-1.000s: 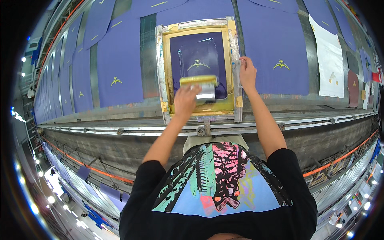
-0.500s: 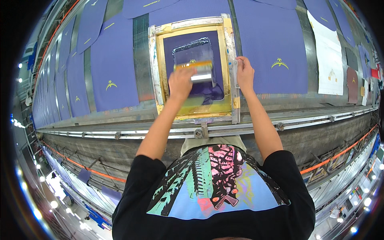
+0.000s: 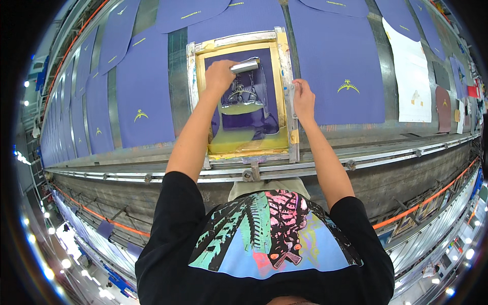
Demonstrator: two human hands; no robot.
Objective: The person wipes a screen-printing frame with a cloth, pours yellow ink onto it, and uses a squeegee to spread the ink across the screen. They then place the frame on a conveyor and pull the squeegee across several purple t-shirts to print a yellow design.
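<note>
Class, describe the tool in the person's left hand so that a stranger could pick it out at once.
Find the long table lined with purple fabric panels. At its middle lies a yellow-edged printing frame; near the frame's far end the left hand grips the squeegee. It is the only short silvery bar there.

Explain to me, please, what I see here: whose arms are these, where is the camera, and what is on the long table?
The camera sits on a person's head and looks down, so the two bare arms coming from below are that person's own. Its wide lens bends straight edges. There is no machine arm here. The left hand grips a squeegee with a metal handle, placed at the far end of a framed printing screen smeared with yellow ink. The right hand holds the frame's right edge. The screen lies on a long table. Beside it lie purple fabric pieces, several with a small yellow print, in rows to both sides.
</note>
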